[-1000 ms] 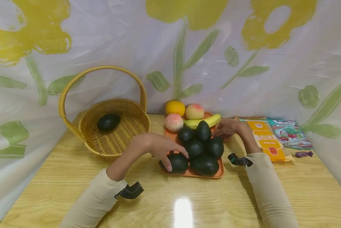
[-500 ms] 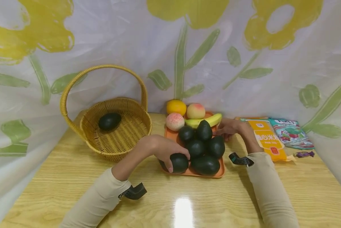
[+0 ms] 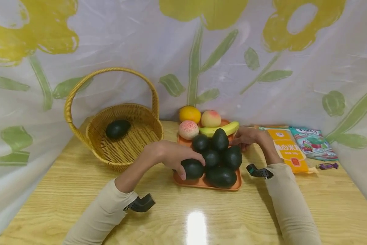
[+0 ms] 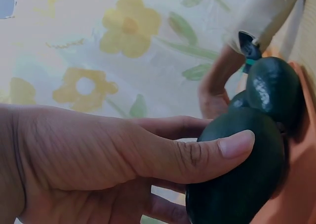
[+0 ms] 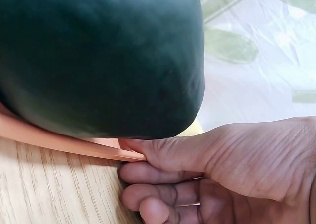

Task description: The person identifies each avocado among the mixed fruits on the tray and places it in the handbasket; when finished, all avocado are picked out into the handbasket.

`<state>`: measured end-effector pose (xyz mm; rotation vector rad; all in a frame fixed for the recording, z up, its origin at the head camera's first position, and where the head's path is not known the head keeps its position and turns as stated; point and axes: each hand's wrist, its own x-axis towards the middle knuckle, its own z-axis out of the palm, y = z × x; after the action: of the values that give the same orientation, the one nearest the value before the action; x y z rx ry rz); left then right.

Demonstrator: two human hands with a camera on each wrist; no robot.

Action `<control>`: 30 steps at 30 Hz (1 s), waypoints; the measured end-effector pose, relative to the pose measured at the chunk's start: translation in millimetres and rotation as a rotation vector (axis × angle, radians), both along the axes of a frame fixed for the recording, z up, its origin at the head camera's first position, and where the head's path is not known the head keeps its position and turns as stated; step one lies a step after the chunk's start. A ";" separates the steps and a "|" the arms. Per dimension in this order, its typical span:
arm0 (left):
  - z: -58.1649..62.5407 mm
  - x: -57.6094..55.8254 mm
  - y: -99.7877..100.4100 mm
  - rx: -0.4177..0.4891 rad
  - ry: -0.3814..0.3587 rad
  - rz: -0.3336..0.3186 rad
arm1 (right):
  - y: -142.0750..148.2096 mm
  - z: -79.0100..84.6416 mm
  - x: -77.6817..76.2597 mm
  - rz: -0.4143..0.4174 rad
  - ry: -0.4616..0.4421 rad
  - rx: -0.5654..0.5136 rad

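Note:
My left hand grips a dark green avocado over the near left corner of an orange tray. In the left wrist view the thumb lies across this avocado, fingers round its far side. My right hand holds the tray's right edge; in the right wrist view the thumb is on top of the rim and the fingers are below it. Several more avocados are heaped on the tray. Behind them lie a banana, two peaches and a yellow-orange fruit.
A wicker basket with a tall handle stands left of the tray, one avocado inside. To the right lie an orange snack bag, a teal bag and a purple-wrapped candy. A flowered cloth hangs behind the table.
My left hand has closed round the near-left avocado and raised it slightly, uncovering the tray's corner. The right hand keeps its place at the tray's edge.

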<state>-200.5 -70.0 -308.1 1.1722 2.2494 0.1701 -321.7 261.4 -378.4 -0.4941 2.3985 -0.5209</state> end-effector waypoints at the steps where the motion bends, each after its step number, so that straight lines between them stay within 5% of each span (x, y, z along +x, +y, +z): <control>1: 1.4 0.3 -1.2 0.007 0.000 0.002 | 0.5 -0.2 0.2 -0.002 -0.001 0.000; 19: 29.5 11.6 -26.3 0.176 0.171 0.031 | 1.6 -2.2 0.9 -0.002 -0.017 -0.003; 30: 52.7 10.5 -65.5 0.297 0.414 0.171 | -0.9 2.4 -1.0 0.020 0.020 0.024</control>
<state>-190.0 -135.4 -255.4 1.2544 2.7647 0.3688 -322.7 260.5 -375.9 -0.5148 2.4133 -0.4802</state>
